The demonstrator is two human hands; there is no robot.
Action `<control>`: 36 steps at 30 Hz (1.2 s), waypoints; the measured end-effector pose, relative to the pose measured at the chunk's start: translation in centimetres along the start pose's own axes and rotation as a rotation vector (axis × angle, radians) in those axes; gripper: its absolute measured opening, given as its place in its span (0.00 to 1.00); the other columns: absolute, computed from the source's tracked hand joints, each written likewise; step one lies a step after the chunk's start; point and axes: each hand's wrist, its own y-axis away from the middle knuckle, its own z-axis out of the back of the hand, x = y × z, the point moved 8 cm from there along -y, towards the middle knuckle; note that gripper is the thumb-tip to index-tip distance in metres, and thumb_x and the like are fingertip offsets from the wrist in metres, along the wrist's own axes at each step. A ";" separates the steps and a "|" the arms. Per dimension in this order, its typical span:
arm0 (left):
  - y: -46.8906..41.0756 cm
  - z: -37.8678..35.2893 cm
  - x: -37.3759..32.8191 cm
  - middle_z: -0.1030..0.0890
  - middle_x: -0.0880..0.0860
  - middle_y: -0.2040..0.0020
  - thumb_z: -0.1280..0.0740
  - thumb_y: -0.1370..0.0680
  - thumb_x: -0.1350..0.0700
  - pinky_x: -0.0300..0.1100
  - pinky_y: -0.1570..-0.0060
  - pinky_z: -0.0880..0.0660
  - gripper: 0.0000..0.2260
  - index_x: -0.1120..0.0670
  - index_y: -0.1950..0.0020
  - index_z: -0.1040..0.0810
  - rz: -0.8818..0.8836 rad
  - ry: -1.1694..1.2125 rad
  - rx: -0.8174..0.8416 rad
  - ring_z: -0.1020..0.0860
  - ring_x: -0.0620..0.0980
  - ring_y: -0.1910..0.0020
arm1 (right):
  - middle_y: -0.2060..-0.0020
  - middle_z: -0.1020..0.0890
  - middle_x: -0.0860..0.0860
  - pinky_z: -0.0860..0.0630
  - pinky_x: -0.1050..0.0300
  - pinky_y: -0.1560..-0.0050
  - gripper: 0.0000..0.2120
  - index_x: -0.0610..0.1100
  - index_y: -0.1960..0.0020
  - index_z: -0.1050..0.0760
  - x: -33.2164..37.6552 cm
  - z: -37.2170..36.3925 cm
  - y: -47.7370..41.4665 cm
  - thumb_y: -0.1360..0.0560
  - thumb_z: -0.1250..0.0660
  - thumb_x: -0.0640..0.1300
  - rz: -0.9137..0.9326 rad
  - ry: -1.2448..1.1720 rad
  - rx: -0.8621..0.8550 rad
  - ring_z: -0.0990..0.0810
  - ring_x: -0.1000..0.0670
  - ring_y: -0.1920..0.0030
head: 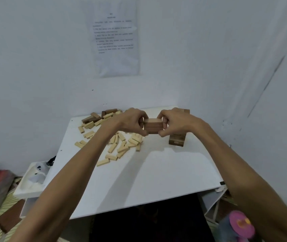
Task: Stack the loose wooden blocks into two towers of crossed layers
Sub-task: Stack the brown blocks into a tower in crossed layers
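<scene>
- White walls met in a corner behind a white counter (139,180); a printed sheet (115,37) hung on the back wall, its text too blurred to read.
- Both bare forearms reached forward over the counter.
- Left hand (130,122) had its fingers curled, pinching the left end of a small bundle of dark blocks (152,125).
- Right hand (175,122) mirrored it, fingers curled and thumb underneath, pinching the bundle's right end.
- That bundle sat squeezed between the 2 hands, its blocks lying side by side with long faces toward the camera.
- Loose pale blocks (120,145) lay scattered across the counter's left half, partly under the left forearm.
- More dark blocks (97,117) were heaped at the far left edge, mixed with a few pale ones.
- A short dark tower (177,139) stood near the far right, just below the right hand.
- A white moulded tray (29,182) sat beside the counter's left edge.
- A pink-topped object (240,224) showed blurred at the lower right.
</scene>
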 end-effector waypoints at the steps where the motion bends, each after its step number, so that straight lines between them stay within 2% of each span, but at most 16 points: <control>1: -0.7 0.4 -0.5 0.19 0.46 0.59 0.22 0.31 0.50 0.46 0.55 0.21 0.21 0.52 0.41 0.21 -0.014 -0.002 0.002 0.22 0.44 0.63 | 0.58 0.18 0.57 0.24 0.55 0.54 0.25 0.52 0.41 0.25 -0.4 0.9 0.0 0.35 0.25 0.55 -0.009 0.005 -0.013 0.22 0.57 0.53; 5: -3.9 1.6 -2.2 0.21 0.45 0.60 0.22 0.31 0.47 0.43 0.58 0.24 0.22 0.51 0.40 0.21 -0.076 -0.004 -0.004 0.23 0.44 0.63 | 0.57 0.18 0.54 0.19 0.52 0.54 0.26 0.50 0.38 0.25 -2.4 3.6 0.1 0.34 0.25 0.53 -0.042 -0.013 -0.036 0.19 0.53 0.56; 8: -6.3 1.9 -3.2 0.22 0.45 0.60 0.22 0.30 0.47 0.42 0.59 0.26 0.22 0.50 0.39 0.22 -0.115 -0.005 -0.006 0.25 0.44 0.63 | 0.57 0.18 0.54 0.19 0.53 0.52 0.25 0.49 0.38 0.25 -4.3 5.0 -0.1 0.33 0.25 0.53 -0.063 -0.018 -0.052 0.19 0.54 0.56; 12: -9.3 1.5 -4.1 0.22 0.47 0.58 0.23 0.30 0.45 0.47 0.55 0.23 0.23 0.50 0.38 0.21 -0.148 -0.019 -0.001 0.24 0.46 0.61 | 0.58 0.19 0.53 0.19 0.50 0.49 0.26 0.49 0.37 0.25 -6.8 6.1 -0.5 0.32 0.24 0.53 -0.101 -0.013 -0.041 0.19 0.52 0.56; 18: -12.8 0.3 -4.7 0.20 0.49 0.59 0.23 0.29 0.46 0.43 0.58 0.26 0.22 0.50 0.38 0.21 -0.188 -0.022 0.040 0.25 0.46 0.64 | 0.57 0.19 0.54 0.20 0.50 0.50 0.25 0.49 0.37 0.25 -9.7 6.6 -1.1 0.32 0.25 0.53 -0.146 0.001 -0.028 0.20 0.53 0.56; 24: -14.5 -0.9 -4.7 0.19 0.50 0.56 0.24 0.29 0.46 0.41 0.59 0.26 0.23 0.51 0.37 0.22 -0.200 -0.024 0.082 0.24 0.46 0.63 | 0.59 0.19 0.53 0.20 0.50 0.51 0.26 0.48 0.37 0.25 -11.2 6.2 -1.7 0.32 0.25 0.53 -0.163 0.017 -0.011 0.20 0.51 0.56; 28: -15.1 -1.3 -4.5 0.19 0.49 0.57 0.24 0.29 0.47 0.45 0.57 0.23 0.24 0.51 0.36 0.23 -0.203 -0.017 0.101 0.23 0.47 0.61 | 0.59 0.19 0.53 0.20 0.50 0.51 0.26 0.48 0.36 0.25 -11.7 6.0 -2.0 0.31 0.25 0.53 -0.161 0.018 -0.010 0.20 0.52 0.57; 32: -15.2 -1.5 -4.4 0.21 0.47 0.58 0.24 0.28 0.47 0.40 0.59 0.27 0.22 0.51 0.36 0.23 -0.217 -0.010 0.111 0.24 0.45 0.62 | 0.58 0.19 0.53 0.21 0.50 0.51 0.26 0.48 0.37 0.25 -12.0 5.8 -2.1 0.32 0.25 0.53 -0.166 0.018 -0.010 0.20 0.52 0.56; 36: -15.2 -1.6 -4.4 0.20 0.47 0.58 0.24 0.28 0.47 0.41 0.58 0.25 0.22 0.51 0.36 0.23 -0.219 0.001 0.115 0.24 0.45 0.62 | 0.58 0.19 0.53 0.21 0.50 0.50 0.25 0.48 0.37 0.25 -12.2 5.7 -2.1 0.32 0.24 0.54 -0.167 0.012 -0.012 0.20 0.52 0.56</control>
